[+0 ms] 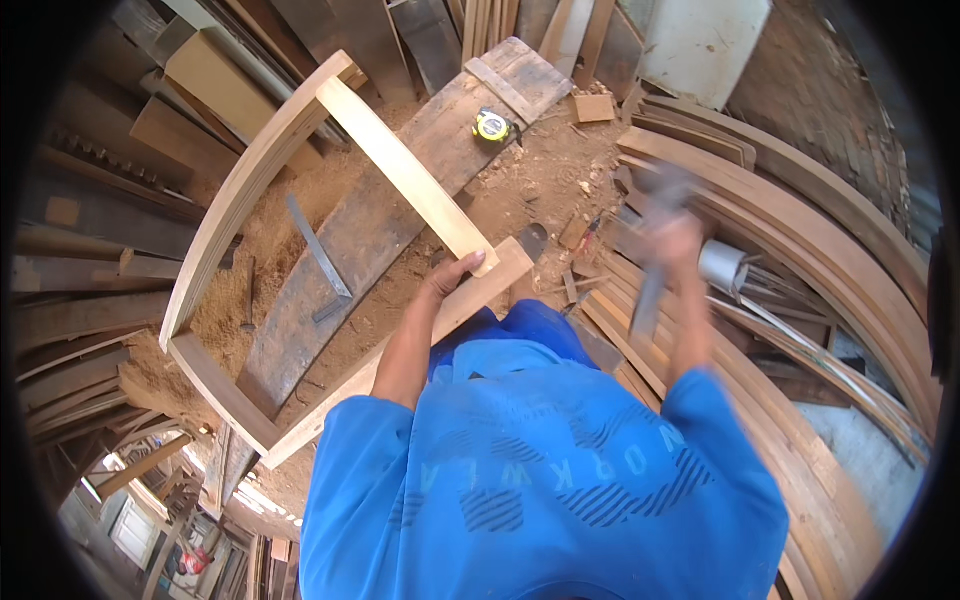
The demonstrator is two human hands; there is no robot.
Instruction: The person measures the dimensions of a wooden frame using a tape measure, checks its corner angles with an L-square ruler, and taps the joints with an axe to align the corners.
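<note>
1. Ten o'clock, we had the wooden frame (pixel 405 175), our left hand (pixel 450 278) gripping its corner, thumb on top!
2. Two o'clock, our right hand (pixel 677 243), fingers closed, gripped a blurred tool (pixel 649 300)!

Bright blue short-sleeved shirt (pixel 545 545), dark striped patches (pixel 493 511), pale lettering (pixel 606 468), deeper blue legwear (pixel 545 325)

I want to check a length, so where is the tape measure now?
In the head view, the tape measure lies above centre on the worn plank, right of the pale wooden bar.
</note>
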